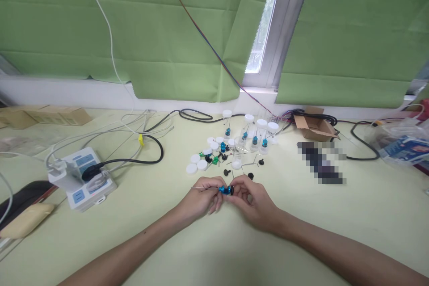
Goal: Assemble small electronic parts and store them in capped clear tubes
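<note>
Close together above the front of the table, both hands meet at a small shiny blue fitting (pixel 225 190) with a black end cap (pixel 231 190). My left hand (pixel 205 194) is closed on the blue fitting, from which a thin metal rod (pixel 203 187) sticks out to the left. With its fingertips, my right hand (pixel 256 201) pinches the black end cap. Just beyond lie black screw-like knobs (pixel 227 172), white round lids (pixel 191 168), green pieces (pixel 215 160) and another blue fitting (pixel 223 146). An open clear tube (pixel 237 158) stands among them.
Several white-capped clear tubes (pixel 262 130) with blue fittings inside stand behind. At left lies a power strip (pixel 90 181) with cables; a black cable (pixel 161 152) loops nearby. An open cardboard box (pixel 315 127) and plastic bags (pixel 402 143) are at right.
</note>
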`<state>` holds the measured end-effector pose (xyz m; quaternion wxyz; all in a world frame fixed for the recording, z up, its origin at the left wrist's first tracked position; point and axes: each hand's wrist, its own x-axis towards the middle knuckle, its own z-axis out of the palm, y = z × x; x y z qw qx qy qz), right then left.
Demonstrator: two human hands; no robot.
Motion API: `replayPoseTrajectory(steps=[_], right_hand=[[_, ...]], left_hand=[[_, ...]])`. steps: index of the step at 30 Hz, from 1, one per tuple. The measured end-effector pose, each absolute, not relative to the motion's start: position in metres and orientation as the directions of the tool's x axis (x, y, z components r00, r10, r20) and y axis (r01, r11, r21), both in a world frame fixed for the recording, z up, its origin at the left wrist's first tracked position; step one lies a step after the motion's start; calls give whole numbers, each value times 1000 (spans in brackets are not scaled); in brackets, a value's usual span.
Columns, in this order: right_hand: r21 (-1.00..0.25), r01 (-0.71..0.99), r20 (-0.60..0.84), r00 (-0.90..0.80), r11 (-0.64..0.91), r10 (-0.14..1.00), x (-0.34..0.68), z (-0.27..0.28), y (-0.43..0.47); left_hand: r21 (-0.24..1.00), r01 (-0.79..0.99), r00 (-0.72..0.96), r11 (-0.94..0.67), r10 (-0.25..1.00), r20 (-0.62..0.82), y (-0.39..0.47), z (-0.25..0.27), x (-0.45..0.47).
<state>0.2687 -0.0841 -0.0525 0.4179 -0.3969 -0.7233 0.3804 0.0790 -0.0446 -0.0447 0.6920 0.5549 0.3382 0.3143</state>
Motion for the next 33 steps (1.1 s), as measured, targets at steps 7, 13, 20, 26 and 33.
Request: replayPoseTrajectory(steps=[7,13,20,26,33], right_hand=[[-833,340,318,-352,437,880,269,-50,-84],[-777,408,332,-383,480,862,269,-49,-82],[-841,355,287,-345,408,894,268,-50,-83],[-869,284,313,-321,406,894,268,-54,-83],[-831,338,326,-348,442,879,269,-51,-84]], left_hand=[[985,-70,577,160,812,-91,-45,-45,79],[987,-51,576,150,812,-93,-44,-50,79],[978,-80,567,192,816,-113,-45,-46,80],[980,-58,551,189,825,-127,-46,-44,80],[985,-63,574,162,813,-97,-45,-47,79]])
